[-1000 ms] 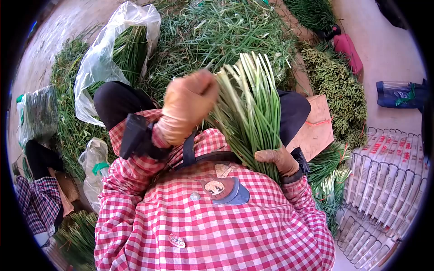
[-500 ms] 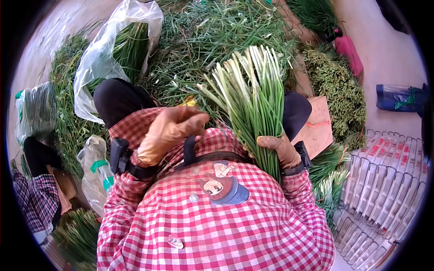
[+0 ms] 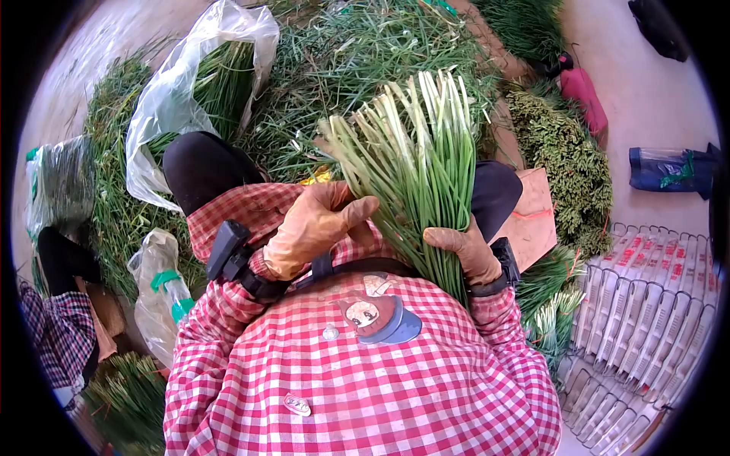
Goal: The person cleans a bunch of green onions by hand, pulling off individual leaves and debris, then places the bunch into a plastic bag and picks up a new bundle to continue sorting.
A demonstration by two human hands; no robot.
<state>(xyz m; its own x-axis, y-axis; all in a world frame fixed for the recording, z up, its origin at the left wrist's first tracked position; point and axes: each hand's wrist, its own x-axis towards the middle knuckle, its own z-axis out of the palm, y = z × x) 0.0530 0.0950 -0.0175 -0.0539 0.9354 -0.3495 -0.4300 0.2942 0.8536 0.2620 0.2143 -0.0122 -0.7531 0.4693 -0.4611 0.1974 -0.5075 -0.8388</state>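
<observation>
My right hand (image 3: 465,249), in a tan glove, is closed around a thick bundle of green stalks (image 3: 433,167). Their pale ends fan out upward, and the lower green part runs down against my checked shirt. On the bundle's left side is my left hand (image 3: 323,224), also gloved, with its fingers curled and the thumb bent toward them. Its fingertips are partly hidden beside the stalks, and whatever they pinch cannot be made out.
Loose green leaves (image 3: 327,68) are heaped beyond my knees. A clear plastic bag (image 3: 163,102) with greens stands at upper left. At right are cardboard (image 3: 531,216), a greenish pile (image 3: 563,159) and wrapped white trays (image 3: 646,304). Another person's checked sleeve (image 3: 57,334) shows at lower left.
My left hand has moved right and slightly down to the bundle's left edge. Stalks on that side have shifted outward. The right hand keeps its hold, slightly farther left.
</observation>
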